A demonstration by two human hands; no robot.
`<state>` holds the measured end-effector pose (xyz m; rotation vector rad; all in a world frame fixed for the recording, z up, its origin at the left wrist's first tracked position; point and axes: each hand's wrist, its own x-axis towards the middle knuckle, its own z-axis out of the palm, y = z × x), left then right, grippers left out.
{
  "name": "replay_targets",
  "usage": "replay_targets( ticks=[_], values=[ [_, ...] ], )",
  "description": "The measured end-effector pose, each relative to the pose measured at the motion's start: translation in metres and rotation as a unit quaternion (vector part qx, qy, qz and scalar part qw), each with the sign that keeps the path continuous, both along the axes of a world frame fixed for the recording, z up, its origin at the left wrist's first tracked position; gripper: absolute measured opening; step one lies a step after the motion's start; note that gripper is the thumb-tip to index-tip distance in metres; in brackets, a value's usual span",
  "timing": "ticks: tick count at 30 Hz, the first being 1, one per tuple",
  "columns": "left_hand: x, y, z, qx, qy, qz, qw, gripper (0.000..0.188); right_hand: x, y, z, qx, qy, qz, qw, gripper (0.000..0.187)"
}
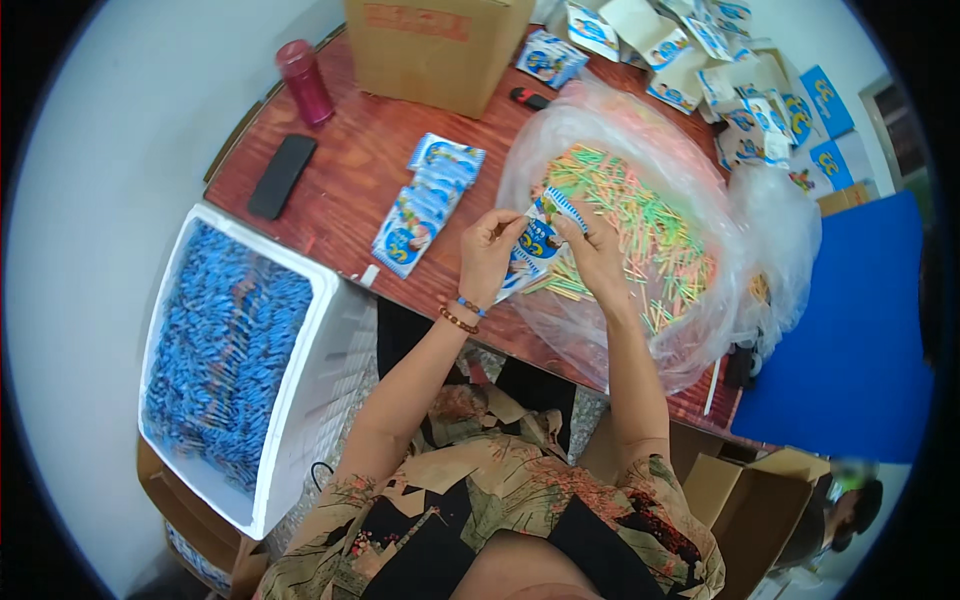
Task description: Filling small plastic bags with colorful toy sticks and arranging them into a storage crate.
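Note:
Between my two hands is a small blue-and-white printed packet [540, 240], held up over the near edge of the table. My left hand [488, 250] pinches its left side, fingertips and thumb pressed together. On the other side my right hand [598, 255] grips the packet's right edge near the top. Right behind it lies a large clear plastic bag [690, 360], spread open, full of thin green, yellow and pink sticks [640, 215]. To the left of my left hand, several similar packets [425, 205] overlap in a row on the red-brown wooden table [360, 185].
A white crate [300, 400] filled with small blue packets stands at the left. A black phone [283, 177], a dark pink bottle [305, 85] and a cardboard box [435, 55] are along the far left. Printed cartons [680, 60] pile up at the back right; an open box [745, 500] sits lower right.

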<state>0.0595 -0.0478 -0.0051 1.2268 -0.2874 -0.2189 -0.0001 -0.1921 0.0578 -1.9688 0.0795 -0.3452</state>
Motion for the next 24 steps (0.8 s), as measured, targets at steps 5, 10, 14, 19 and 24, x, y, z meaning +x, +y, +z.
replay_targets(
  ticks=[5, 10, 14, 19, 24],
  values=[
    [0.005, 0.069, 0.0, 0.111, -0.096, 0.138, 0.98, 0.01, 0.033, 0.05, 0.001, 0.063, 0.056, 0.035, 0.996, 0.012],
    [0.019, 0.136, -0.014, 0.337, -0.172, 0.165, 0.911, 0.104, 0.078, 0.098, -0.053, 0.087, 0.063, 0.111, 0.988, 0.015],
    [0.024, 0.134, -0.025, 0.494, -0.238, 0.148, 0.823, 0.116, 0.095, 0.119, -0.066, -0.102, 0.115, 0.047, 0.987, 0.018],
    [0.041, 0.117, -0.031, 0.515, -0.238, 0.167, 0.806, 0.107, 0.122, 0.095, -0.056, -0.129, -0.041, -0.022, 0.991, 0.026],
    [0.049, 0.108, -0.037, 0.473, -0.229, 0.188, 0.83, 0.102, 0.18, 0.048, -0.054, -0.318, 0.046, 0.018, 0.947, 0.036]
  ],
)
